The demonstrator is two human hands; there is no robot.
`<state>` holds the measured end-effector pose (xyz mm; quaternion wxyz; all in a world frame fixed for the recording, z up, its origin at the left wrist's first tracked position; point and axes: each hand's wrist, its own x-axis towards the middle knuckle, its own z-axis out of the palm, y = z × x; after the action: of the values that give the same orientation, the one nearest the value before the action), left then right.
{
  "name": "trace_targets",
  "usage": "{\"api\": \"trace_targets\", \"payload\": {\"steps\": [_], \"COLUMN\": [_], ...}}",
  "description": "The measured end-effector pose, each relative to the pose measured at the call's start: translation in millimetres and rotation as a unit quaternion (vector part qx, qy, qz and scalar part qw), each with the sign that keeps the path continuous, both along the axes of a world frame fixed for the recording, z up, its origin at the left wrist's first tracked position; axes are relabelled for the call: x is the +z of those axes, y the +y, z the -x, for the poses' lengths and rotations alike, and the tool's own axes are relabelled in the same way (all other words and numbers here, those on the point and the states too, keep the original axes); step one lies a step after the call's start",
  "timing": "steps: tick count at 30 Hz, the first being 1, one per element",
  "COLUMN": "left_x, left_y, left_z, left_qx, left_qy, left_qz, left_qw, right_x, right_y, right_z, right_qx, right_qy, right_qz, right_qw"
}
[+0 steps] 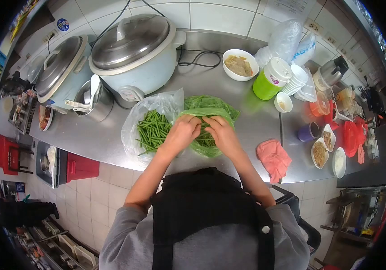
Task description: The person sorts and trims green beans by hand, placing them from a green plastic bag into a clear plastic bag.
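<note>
A green plastic bag (207, 152) lies on the steel counter in front of me, with dark green beans partly visible inside. My left hand (185, 130) is over its opening, fingers bent and closed. Close beside it, my right hand (220, 133) also has curled fingers over the beans; the fingertips of both hands nearly meet. What is between the fingers, if anything, is too small to tell. Touching the left side of the green bag is an open clear plastic bag (131, 121) holding cut green beans (154, 128), beside my left wrist.
Two rice cookers (134, 49) and a metal pot (97, 105) with utensils stand at the back left. A white bowl of food (227, 74), a green-based container (269, 87) and stacked cups (297, 78) are behind to the right. A pink cloth (274, 158) lies near the front edge.
</note>
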<state>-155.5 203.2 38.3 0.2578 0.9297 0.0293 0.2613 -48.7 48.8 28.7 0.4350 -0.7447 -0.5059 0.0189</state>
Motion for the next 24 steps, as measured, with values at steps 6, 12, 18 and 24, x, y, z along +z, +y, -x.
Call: {"api": "trace_targets", "payload": {"steps": [6,12,18,24], "left_x": [-8.3,-19.4,-45.0,-43.4], "left_y": [-9.2,-20.8,-20.6,-20.7], "left_z": [-0.5,1.0,2.6,5.2], "left_qx": [-0.011,0.061,-0.015,-0.094], "left_qy": [0.003,0.004,0.074,0.124], "left_qz": [0.109,0.313,0.512,0.573], "left_qw": [0.994,0.948,0.856,0.805], "right_x": [-6.6,-12.6,1.6,4.4], "right_y": [-3.7,-6.8,-14.2,-15.3], "right_z": [0.2,3.4,-9.9,-17.5], "right_qx": [-0.044,-0.055,-0.035,-0.076], "right_qy": [-0.013,0.197,0.441,0.411], "right_qz": [0.03,-0.036,-0.168,-0.191], "right_qw": [0.999,0.978,0.881,0.888]}}
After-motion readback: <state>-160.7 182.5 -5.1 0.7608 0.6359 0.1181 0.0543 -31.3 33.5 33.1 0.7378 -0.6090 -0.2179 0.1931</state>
